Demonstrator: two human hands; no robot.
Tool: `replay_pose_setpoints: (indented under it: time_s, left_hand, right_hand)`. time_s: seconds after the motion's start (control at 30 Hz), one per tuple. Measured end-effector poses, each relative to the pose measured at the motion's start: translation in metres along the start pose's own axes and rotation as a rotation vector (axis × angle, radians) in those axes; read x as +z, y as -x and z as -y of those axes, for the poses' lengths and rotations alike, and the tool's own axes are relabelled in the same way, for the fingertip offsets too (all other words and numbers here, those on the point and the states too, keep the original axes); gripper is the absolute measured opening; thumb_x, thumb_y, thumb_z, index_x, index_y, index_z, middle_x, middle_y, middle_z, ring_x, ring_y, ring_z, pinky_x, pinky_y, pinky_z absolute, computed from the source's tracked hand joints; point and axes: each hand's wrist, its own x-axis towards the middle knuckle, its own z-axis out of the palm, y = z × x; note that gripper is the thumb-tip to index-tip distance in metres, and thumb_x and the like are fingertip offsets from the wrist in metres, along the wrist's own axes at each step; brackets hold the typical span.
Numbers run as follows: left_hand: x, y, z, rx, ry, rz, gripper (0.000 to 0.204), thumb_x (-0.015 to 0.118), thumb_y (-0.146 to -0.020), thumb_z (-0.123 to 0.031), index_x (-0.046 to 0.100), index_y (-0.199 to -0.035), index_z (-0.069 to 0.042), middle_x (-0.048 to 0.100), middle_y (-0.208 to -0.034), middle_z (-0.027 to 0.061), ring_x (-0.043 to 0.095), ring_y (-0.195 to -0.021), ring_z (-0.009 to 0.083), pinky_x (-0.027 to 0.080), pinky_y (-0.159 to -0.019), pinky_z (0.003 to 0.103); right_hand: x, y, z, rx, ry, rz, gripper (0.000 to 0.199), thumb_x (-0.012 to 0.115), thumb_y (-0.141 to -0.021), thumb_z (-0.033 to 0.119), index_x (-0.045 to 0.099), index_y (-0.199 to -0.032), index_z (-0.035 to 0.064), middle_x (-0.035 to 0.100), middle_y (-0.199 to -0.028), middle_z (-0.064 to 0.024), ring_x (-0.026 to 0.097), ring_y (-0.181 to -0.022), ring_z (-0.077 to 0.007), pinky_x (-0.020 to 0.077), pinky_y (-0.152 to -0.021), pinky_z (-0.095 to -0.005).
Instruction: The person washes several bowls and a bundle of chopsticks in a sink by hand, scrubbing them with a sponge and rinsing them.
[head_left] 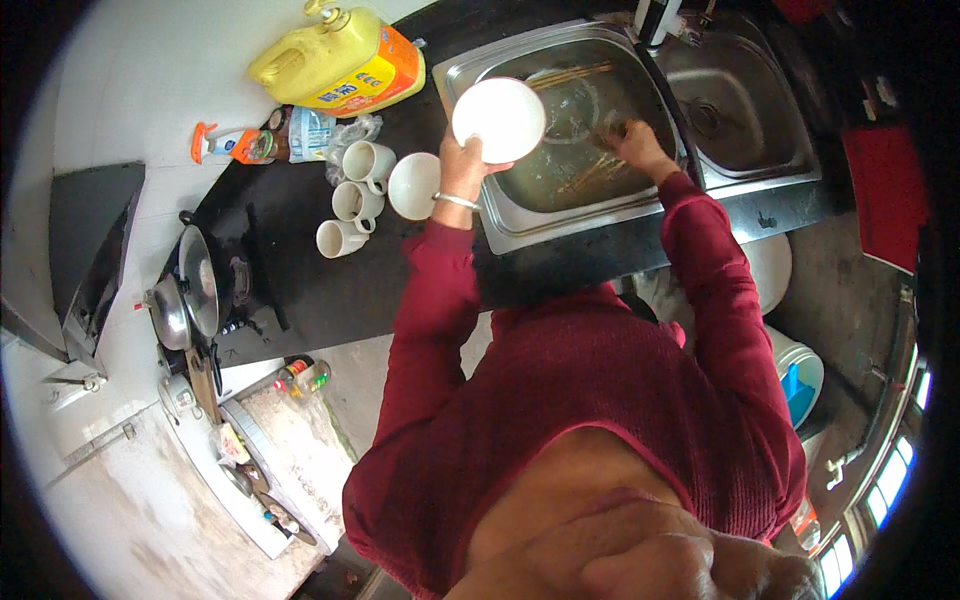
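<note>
My left hand [462, 165] holds a white bowl [498, 119] by its rim, over the left edge of the steel sink [560, 215]. My right hand [636, 145] reaches down into the sink's water-filled left basin, touching wooden chopsticks [590, 172] that lie in the water. More chopsticks [572, 76] rest at the basin's far side beside a submerged dish [572, 112]. Whether the right fingers grip the chopsticks I cannot tell. Both arms wear dark red sleeves, and a metal bangle sits on the left wrist.
On the black counter [340, 290] left of the sink stand three white mugs [352, 200] and a white bowl [413, 185]. Behind them are a yellow jug [335, 60] and a spray bottle [240, 145]. A pan [195, 290] sits on the stove. The right basin [735, 105] is empty.
</note>
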Motion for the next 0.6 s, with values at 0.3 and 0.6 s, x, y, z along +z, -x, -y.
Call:
replay_pose_setpoints:
  time_s: [0.3, 0.6]
  left_hand:
    - [-0.08, 0.051, -0.026, -0.004, -0.184, -0.166, 0.041, 0.03, -0.086, -0.012, 0.025, -0.123, 0.005, 0.056, -0.094, 0.0269, 0.064, -0.064, 0.0322, 0.056, -0.046, 0.031]
    - [-0.126, 0.055, 0.002, -0.294, -0.322, -0.234, 0.038, 0.025, -0.086, -0.01, 0.026, -0.122, 0.002, 0.059, -0.071, 0.0234, 0.061, -0.048, 0.027, 0.052, -0.038, 0.03]
  right_hand:
    - [0.051, -0.034, -0.027, -0.493, -0.085, -0.318, 0.036, 0.062, -0.075, 0.022, 0.055, -0.104, 0.0021, 0.059, -0.089, -0.0198, 0.057, -0.084, -0.0361, 0.0466, -0.073, -0.041]
    - [0.128, -0.113, -0.04, -0.83, 0.21, -0.374, 0.035, 0.053, -0.079, 0.016, 0.051, -0.112, 0.0061, 0.055, -0.105, -0.0159, 0.054, -0.095, -0.0297, 0.0421, -0.084, -0.039]
